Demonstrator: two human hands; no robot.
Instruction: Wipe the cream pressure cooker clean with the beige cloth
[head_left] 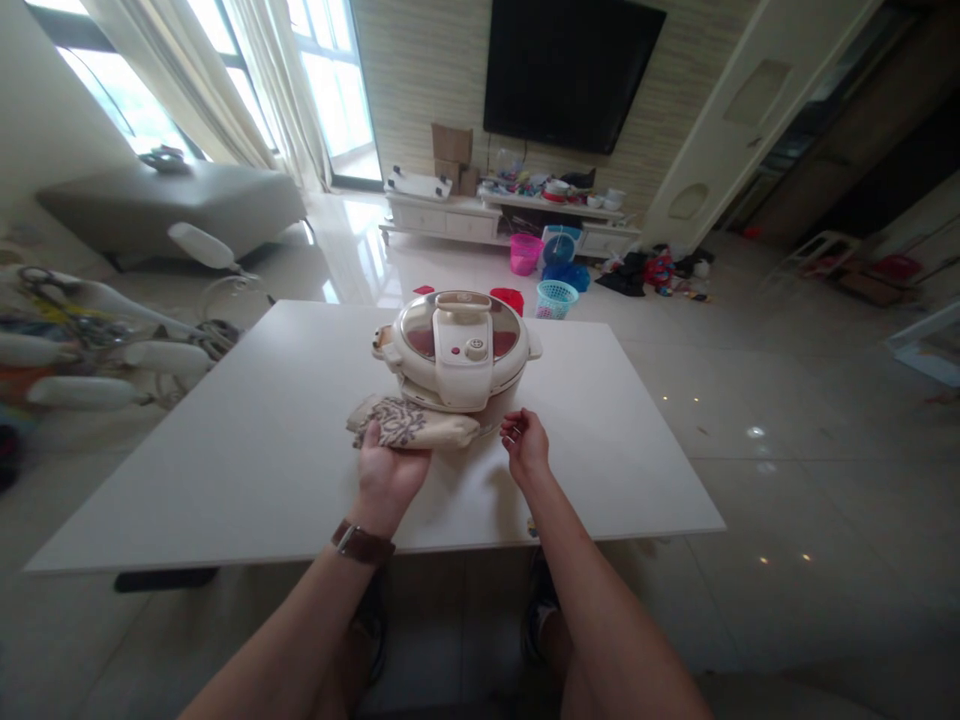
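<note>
Probably soft and light, best held mid-length, the folded cloth (pixel 414 423) is gripped by the left hand (pixel 388 482), between cooker (pixel 463 372) and near worktop (pixel 232 470) edge; the right hand (pixel 528 447) looks half-open, empty.

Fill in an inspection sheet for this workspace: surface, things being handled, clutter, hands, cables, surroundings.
Surface: white table.
Things: bundled patterned cloth, in front of a cream cooker.
Clutter: small item at the table's near edge, too small to identify.
Hands: left hand holds the cloth; right hand, fingers curled, near the cooker, nothing seen in it.
Cables: nothing seen on the table.
Surroundings: wall screen, cabinet, pink basket, blue basket.
</note>
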